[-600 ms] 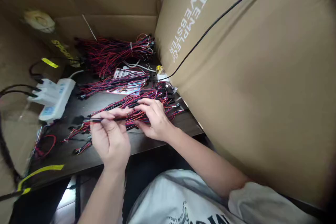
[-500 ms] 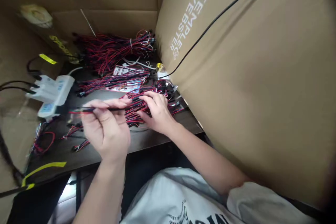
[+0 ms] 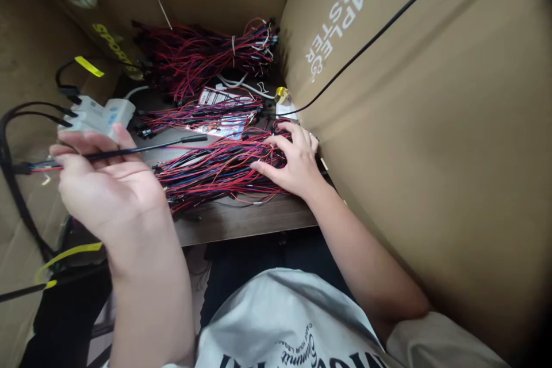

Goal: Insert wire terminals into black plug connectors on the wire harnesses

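- The left hand (image 3: 116,184) is pinching a thin cable (image 3: 159,146) between thumb and fingers at the left of the frame, with the palm facing up and the other fingers loosely curling.
- The held cable is stretching across the fingers towards the centre, its black connector (image 3: 22,168) sticking out at the far left.
- The right hand (image 3: 297,164) is reaching over the right end of the near pile of wires (image 3: 207,169), its thumb and fingers spreading apart and the tips touching the wires.
- The near pile is lying loosely on the table (image 3: 241,225) in the middle of the frame, with no tie showing around it.
- As for how far things are along, one cable is being held clear of the near pile, while many are lying in it; an exact count is not showing.
- Just behind, a smaller wire bundle (image 3: 202,112) is lying partly over a printed sheet (image 3: 235,132).
- At the upper centre, a large wire bundle (image 3: 190,57) is sitting gathered, a pale tie (image 3: 233,50) circling it near its right end.
- A white power strip (image 3: 125,110) is resting beyond the left hand, and a black cord (image 3: 366,46) is running along the cardboard (image 3: 431,138) at the right.
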Motion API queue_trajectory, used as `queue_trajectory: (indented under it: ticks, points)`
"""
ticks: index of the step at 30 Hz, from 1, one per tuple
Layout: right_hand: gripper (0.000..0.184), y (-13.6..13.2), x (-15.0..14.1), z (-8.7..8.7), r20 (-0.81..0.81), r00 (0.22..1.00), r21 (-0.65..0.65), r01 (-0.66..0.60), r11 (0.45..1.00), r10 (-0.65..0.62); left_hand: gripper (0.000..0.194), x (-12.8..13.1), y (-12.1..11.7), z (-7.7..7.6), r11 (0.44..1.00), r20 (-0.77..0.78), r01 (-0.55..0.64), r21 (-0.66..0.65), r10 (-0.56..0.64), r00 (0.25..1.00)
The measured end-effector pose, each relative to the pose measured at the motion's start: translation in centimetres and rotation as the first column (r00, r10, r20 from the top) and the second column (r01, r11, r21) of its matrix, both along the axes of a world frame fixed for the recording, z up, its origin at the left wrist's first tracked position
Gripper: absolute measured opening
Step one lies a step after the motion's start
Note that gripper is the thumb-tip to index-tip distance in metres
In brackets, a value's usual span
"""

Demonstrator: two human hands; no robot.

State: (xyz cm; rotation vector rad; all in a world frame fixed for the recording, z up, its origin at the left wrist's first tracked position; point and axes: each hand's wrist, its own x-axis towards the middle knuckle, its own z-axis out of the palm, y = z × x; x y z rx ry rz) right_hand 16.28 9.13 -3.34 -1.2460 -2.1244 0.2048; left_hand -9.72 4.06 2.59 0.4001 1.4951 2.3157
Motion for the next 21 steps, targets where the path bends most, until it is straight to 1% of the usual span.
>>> queue_trajectory:
  ticks: [1,3,5,7,10,11,14,16,18,19,21]
  points:
    - [0.060,0.0,0.2,0.0,0.010,1.000,0.007,-0.017,1.000,0.017,0.018,-0.2,0.2,-0.3,1.000,0.025,-0.027,-0.007,0.027,0.999]
    - [0.063,-0.2,0.5,0.0,0.001,0.999,0.036,-0.037,0.999,0.037,0.017,-0.2,0.5,-0.7,0.997,0.081,-0.073,0.023,0.071,0.994]
    - [0.062,-0.4,0.6,0.0,-0.001,0.999,0.061,-0.046,0.997,0.046,0.019,0.3,0.8,-1.1,0.995,0.135,-0.085,0.060,0.076,0.988]
    - [0.055,-0.7,0.6,-0.1,0.022,0.998,0.054,-0.052,0.997,0.051,0.022,1.1,0.9,-1.5,0.995,0.175,-0.072,0.074,0.058,0.983]
    - [0.040,-0.9,0.6,-0.3,0.029,0.998,-0.004,-0.059,0.998,0.059,0.022,2.0,0.8,-2.1,0.995,0.166,-0.030,0.099,0.013,0.986]
    - [0.037,-0.9,0.6,-0.3,0.019,0.998,-0.027,-0.052,0.998,0.052,0.021,2.2,0.7,-2.3,0.993,0.154,-0.008,0.114,-0.010,0.988]
    - [0.038,-0.6,0.6,-0.7,0.010,1.000,-0.089,0.007,0.996,-0.006,0.022,2.4,0.5,-2.7,0.989,0.120,0.049,0.140,-0.066,0.991]
    - [0.035,-0.2,0.6,-0.9,0.025,0.998,-0.127,0.060,0.990,-0.057,0.019,2.6,0.5,-2.7,0.990,0.090,0.065,0.127,-0.077,0.993]
    - [0.024,0.3,0.7,-1.2,0.016,0.996,-0.163,0.088,0.983,-0.087,0.011,2.9,0.6,-2.7,0.992,0.034,0.096,0.086,-0.099,0.994]
    - [0.018,0.5,0.7,-1.3,-0.010,0.996,-0.181,0.088,0.980,-0.091,0.008,2.9,0.6,-2.7,0.992,0.000,0.120,0.049,-0.120,0.993]
    - [0.011,0.9,0.9,-1.4,-0.138,0.987,-0.220,0.047,0.974,-0.079,0.018,2.9,0.5,-2.8,0.982,-0.091,0.174,-0.067,-0.180,0.979]
